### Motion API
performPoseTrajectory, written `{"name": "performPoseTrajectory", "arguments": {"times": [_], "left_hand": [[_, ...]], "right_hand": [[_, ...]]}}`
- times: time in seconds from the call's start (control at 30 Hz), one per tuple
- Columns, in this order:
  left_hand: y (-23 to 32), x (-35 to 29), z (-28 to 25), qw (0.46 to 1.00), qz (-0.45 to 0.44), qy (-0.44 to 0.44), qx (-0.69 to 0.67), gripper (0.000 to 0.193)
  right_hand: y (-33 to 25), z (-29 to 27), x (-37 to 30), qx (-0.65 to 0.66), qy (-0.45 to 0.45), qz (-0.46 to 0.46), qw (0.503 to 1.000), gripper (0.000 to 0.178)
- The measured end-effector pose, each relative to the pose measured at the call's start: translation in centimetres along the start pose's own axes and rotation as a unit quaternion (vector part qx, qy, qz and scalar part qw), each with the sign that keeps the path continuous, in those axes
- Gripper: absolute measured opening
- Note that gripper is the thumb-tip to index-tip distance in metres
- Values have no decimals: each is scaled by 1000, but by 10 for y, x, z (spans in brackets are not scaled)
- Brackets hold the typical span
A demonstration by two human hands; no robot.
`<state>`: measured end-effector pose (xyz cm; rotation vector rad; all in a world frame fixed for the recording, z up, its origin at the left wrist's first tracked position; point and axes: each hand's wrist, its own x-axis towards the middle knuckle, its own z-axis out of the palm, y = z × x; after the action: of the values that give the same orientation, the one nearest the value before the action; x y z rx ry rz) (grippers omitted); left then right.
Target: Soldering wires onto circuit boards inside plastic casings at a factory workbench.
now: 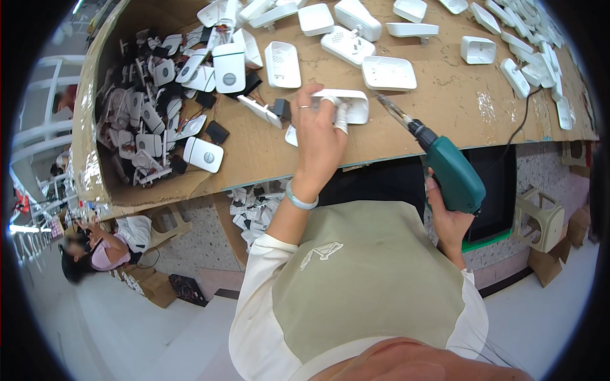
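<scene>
My left hand is closed around a white plastic housing, its open hollow side up, at the near part of the cardboard-covered table. White wrapping covers some of its fingers. My right hand grips the handle of a green power screwdriver. Its long bit points up and left, with the tip just beyond the housing's right end and apart from it. Beside my left hand lie a white part with a black block and a white cover with a round grey window.
A cardboard box at the left is heaped with white parts, black blocks and wires. More white housings lie across the table, with a pile at the far right. A black cord crosses the right edge. Another person sits at lower left.
</scene>
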<state>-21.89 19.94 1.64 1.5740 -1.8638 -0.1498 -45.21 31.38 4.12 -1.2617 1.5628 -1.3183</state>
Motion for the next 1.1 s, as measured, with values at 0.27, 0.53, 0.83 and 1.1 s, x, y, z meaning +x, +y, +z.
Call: {"name": "performPoseTrajectory", "arguments": {"times": [0.27,0.53,0.83,1.1], "left_hand": [[16,-23,-49,823,-199,51,-529,20],[-75,-61,-149,475,-198,116,-849,74],[-147,-182,-172,389,-159,330,-846,55],[-133,-147,-134,338,-111,335,-873,43]], "right_hand": [[-5,-5,-1,67,34,26,997,31],[-11,-1,6,81,11,12,997,29],[-4,5,16,57,-31,25,998,30],[-10,16,14,60,-44,-30,997,31]]}}
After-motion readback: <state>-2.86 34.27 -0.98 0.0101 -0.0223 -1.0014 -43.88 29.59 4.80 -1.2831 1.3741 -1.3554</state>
